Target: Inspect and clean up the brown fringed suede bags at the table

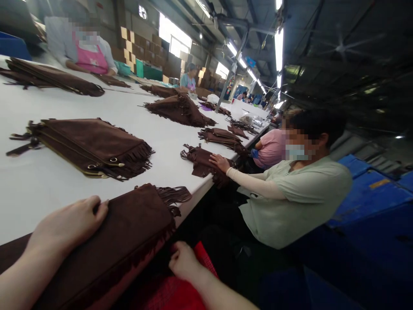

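A dark brown suede-like bag (129, 219) with fringe lies along the near edge of the table, its long strands spilling out at the far end. My left hand (71, 221) rests on its upper side, fingers curled at the far edge of the material and thumb bent in. Below the table edge, close to the fringe hanging along the bag's side, my right hand (185, 260) is closed. Whatever may be between its fingers is hidden. Beyond my left hand lies a stack of brown fringed bags (93, 144) with zips and metal eyelets.
A co-worker (297, 189) sits to my right, one hand on brown fringed pieces (201, 161). More brown piles (180, 110) lie along the white table (129, 103). Across it is a person in a pink apron (92, 56). Blue bins (371, 193) stand at right.
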The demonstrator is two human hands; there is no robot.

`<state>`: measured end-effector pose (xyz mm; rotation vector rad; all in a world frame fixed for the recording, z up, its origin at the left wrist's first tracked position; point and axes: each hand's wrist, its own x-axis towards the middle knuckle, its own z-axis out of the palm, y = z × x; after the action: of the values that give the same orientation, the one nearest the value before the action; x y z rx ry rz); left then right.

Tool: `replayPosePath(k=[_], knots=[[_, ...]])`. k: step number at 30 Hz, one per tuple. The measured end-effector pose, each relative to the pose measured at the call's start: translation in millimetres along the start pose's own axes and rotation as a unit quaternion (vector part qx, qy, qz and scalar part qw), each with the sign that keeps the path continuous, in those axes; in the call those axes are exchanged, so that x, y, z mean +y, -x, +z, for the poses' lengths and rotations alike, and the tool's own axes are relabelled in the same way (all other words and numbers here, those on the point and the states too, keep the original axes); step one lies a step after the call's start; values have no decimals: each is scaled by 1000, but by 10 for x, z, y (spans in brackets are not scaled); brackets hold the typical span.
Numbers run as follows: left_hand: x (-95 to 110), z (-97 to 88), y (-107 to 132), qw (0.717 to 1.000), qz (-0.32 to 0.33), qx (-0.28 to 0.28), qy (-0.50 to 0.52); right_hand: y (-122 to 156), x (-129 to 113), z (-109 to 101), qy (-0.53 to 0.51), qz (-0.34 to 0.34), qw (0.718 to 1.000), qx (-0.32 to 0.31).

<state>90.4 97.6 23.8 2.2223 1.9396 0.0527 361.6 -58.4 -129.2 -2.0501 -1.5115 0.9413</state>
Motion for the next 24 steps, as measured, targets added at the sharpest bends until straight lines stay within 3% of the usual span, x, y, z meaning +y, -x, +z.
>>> replayPosePath(k=[2,3,4,7,9,11,15,17,21,24], knots=[[1,-5,-6,1000,5,-5,0,-148,-206,-211,-88,6,991,103],[11,-13,-2,1000,4,-10,-3,-209,-330,-300,-151,4,982,117],[27,-24,8,1000,0,-12,-9,-255,-457,-368,-221,-1,970,102],[85,-64,66,999,-10,8,-30,-295,-776,-435,-368,-24,929,-36],[95,-88,121,999,-1,32,-37,-264,-872,-412,-375,-29,921,-102],[60,-115,182,998,-16,35,-40,-220,-853,-384,-344,-29,932,-110],[-82,-207,303,992,-111,-50,-30,-139,-641,-342,-302,-56,947,-98],[-121,-277,326,991,-116,-67,-29,-83,-579,-306,-305,-61,943,-116],[-72,-417,213,994,-51,23,-98,101,-656,-216,-306,-52,934,-176],[14,-399,51,989,13,78,-121,225,-735,-169,-321,-38,921,-216]])
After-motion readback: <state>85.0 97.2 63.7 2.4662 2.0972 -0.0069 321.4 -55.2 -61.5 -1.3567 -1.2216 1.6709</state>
